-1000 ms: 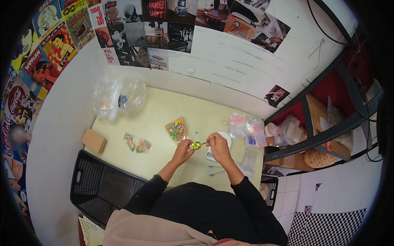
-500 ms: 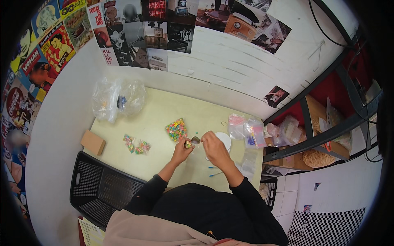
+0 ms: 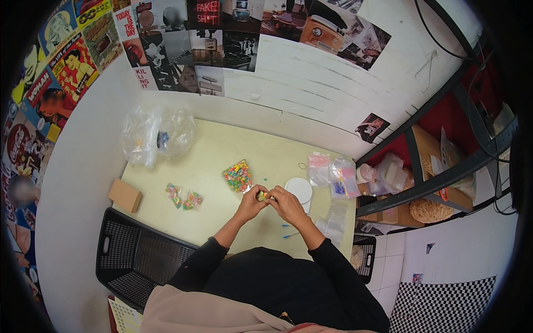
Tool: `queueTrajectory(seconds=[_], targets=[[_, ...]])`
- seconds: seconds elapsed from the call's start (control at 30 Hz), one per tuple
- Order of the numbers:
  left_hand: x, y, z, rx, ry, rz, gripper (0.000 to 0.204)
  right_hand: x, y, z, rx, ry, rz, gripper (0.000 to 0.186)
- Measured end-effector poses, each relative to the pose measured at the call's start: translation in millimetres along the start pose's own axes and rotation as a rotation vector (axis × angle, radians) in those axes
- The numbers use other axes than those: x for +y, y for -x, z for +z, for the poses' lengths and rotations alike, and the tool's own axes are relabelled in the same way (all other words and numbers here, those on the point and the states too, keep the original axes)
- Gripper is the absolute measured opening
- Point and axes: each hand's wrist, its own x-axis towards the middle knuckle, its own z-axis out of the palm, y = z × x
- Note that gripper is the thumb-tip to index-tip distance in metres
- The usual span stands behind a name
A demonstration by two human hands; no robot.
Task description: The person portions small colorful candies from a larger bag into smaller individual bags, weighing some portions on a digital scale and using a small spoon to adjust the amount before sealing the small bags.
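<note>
Both hands meet over the middle of the table. My left hand (image 3: 251,204) has its fingers closed round a small clear bag with colourful pieces (image 3: 262,196). My right hand (image 3: 285,205) pinches the same bag from the other side; its fingertips touch the left ones. Just beyond lies a larger clear bag filled with bright multicoloured pieces (image 3: 238,176), which look like candies. Two small filled bags (image 3: 192,200) rest to the left. Close to the right hand stands a white device with a round plate (image 3: 298,190), perhaps a small scale.
Flat clear bags (image 3: 344,178) lie at the table's right end, beside a loose rubber band (image 3: 302,165). Blue-tipped sticks (image 3: 291,235) are near my right forearm. A large plastic bag (image 3: 158,136), a brown box (image 3: 125,195) and a black crate (image 3: 141,252) occupy the left. Shelving (image 3: 427,191) borders the right.
My right hand has come down and left to meet the left hand at the small bag. The small round metal scoop seen by it before no longer shows.
</note>
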Motion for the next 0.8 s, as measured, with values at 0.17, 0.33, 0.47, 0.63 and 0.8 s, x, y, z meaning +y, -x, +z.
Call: queueTrajectory(seconds=[0.17, 0.33, 0.47, 0.63, 0.8], targets=[[17, 1, -12, -0.085, 0.305, -0.114, 0.027, 1, -2, -14, 0.031, 0.069, -0.085, 0.010], [3, -3, -19, -0.050, 0.178, 0.008, 0.014, 0, -1, -17, 0.000, 0.087, -0.137, 0.008], [11, -4, -19, 0.024, -0.107, 0.247, 0.010, 2, 3, -13, 0.063, 0.062, -0.126, 0.009], [17, 0, -22, 0.069, -0.216, 0.260, 0.009, 3, 7, -9, 0.067, 0.057, -0.091, 0.009], [21, -1, -22, 0.097, -0.114, 0.082, 0.010, -2, 5, -11, 0.082, -0.010, -0.010, 0.011]])
